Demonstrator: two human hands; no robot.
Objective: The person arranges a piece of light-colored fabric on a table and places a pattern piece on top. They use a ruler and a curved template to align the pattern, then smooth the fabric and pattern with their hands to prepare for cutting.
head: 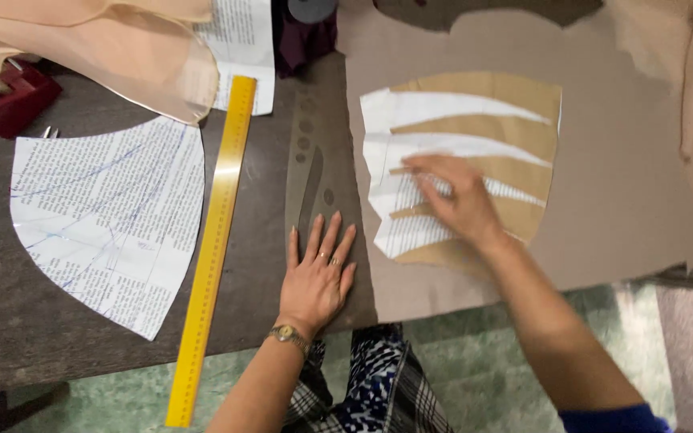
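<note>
Nearest the wearer, the left hand (316,277) lies flat and palm down on the dark table (10,337), fingers spread wide and holding nothing; one watch sits on its wrist and rings show on two fingers. Its fingertips touch the lower end of one dark translucent curve template (308,172), which runs away from the hand up the table. Just left of that hand lies one long yellow ruler (214,240), its near end hanging past the table edge.

A little farther and to the right, the right hand (455,200) presses open fingers down on one slashed paper pattern piece (411,172), gripping nothing. That piece is fanned into four white strips with tan paper (515,132) showing in the gaps, and all of it rests on one large brown sheet (619,184) under and beyond the hand.

Well left of the ruler lies one curved pattern piece cut from printed paper (110,224) with blue pen lines. Farther off, peach sheer fabric (98,40) covers the far left corner, overlapping a second printed sheet (246,44), and one red tape dispenser (6,92) stands beside it
</note>
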